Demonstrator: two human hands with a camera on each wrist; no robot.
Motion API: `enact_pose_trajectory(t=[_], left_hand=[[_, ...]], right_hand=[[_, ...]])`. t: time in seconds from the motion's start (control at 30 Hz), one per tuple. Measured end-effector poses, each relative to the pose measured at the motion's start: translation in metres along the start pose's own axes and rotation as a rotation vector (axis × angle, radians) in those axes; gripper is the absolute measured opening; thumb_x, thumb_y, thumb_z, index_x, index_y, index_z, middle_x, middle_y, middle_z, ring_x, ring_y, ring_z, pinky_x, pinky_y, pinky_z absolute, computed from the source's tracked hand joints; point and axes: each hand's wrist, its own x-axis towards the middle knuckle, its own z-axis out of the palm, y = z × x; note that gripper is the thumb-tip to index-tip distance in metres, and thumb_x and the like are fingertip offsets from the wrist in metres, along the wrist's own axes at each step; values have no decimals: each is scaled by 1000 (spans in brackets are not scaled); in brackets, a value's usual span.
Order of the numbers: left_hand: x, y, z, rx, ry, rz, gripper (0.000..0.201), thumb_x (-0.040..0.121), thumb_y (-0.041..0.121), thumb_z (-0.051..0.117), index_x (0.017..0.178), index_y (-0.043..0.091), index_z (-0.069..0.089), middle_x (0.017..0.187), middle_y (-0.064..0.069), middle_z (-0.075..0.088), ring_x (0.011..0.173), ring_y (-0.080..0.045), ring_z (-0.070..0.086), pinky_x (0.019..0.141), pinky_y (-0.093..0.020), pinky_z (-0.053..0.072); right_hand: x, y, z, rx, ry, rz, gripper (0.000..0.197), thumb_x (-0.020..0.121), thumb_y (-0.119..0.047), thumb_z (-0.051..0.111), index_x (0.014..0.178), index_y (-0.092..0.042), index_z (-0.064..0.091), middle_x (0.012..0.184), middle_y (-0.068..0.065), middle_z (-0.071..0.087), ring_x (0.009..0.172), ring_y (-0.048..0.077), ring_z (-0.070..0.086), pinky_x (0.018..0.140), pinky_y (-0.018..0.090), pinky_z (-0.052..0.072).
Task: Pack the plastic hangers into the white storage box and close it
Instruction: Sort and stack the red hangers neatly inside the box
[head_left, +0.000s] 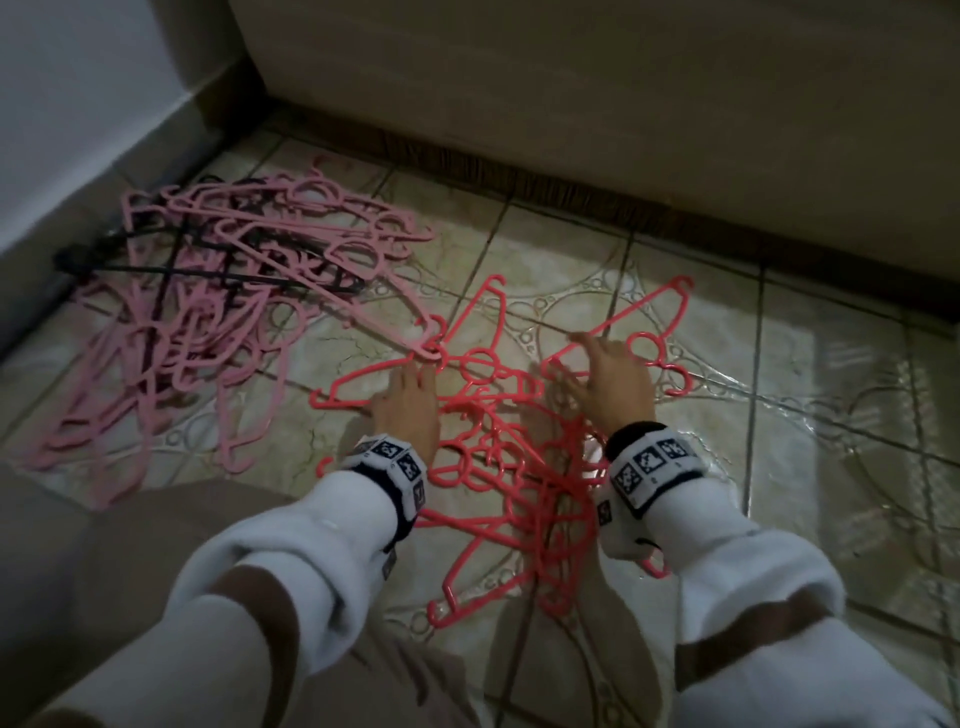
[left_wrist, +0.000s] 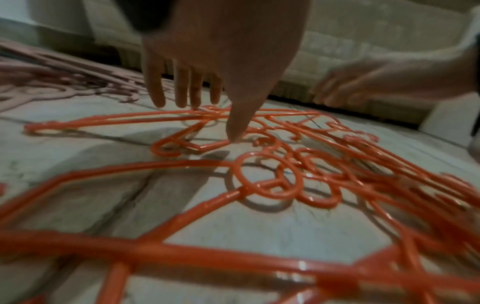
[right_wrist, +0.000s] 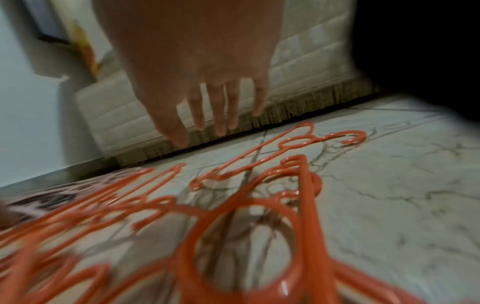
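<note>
Several red plastic hangers (head_left: 519, 467) lie tangled on the tiled floor (head_left: 779, 415) in front of me. My left hand (head_left: 410, 379) reaches down onto their left side with straight fingers. In the left wrist view the left hand (left_wrist: 207, 115) has its thumb tip (left_wrist: 235, 137) touching a red hanger (left_wrist: 267, 185). My right hand (head_left: 602, 364) is spread over a red hanger on the right. In the right wrist view the right hand (right_wrist: 200, 127) hovers with fingers apart above the red hangers (right_wrist: 246, 226), holding nothing. No white storage box is in view.
A heap of pink hangers (head_left: 234, 270) mixed with a few black hangers (head_left: 156, 270) lies at the left. A beige upholstered base (head_left: 571, 104) with a fringe runs along the back. A white wall (head_left: 78, 104) stands at the far left, and beige fabric (head_left: 104, 545) lies at the lower left.
</note>
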Motion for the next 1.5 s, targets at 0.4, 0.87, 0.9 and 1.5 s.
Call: enact_pose_trajectory(t=[0.4,0.87,0.9,1.5], left_hand=[[57,-40,-20,-49,-24,49,63,94,29,49,148,21,18,150,-11,21,134,-31,27,102,-47,33],[66,-60,-19,-9,9,57,29,89,4,54,118,8,52,123,-12,47,120,-30,37,83,-37,44],[65,-61,-20,-19,8,47,28,89,7,55,117,8,52,122,-12,47,120,-30,37,84,-38,44],[35,-60,-32,127,39,97,62,89,36,53,143,19,27,147,-9,28,136,-26,23,109,-46,24]], right_hand=[[25,-32,30,2,-397,65,46,92,-39,46,135,-22,37,128,11,52,120,31,44,101,51,34],[22,-67,41,28,-410,96,54,81,-69,42,112,-28,57,123,17,42,119,36,39,108,56,19],[22,-70,40,51,-424,95,52,79,-70,44,107,-29,60,124,15,40,122,37,36,108,58,18],[-17,-42,10,75,-125,-233,35,86,-50,48,103,-21,61,92,-9,62,102,20,57,111,51,9]])
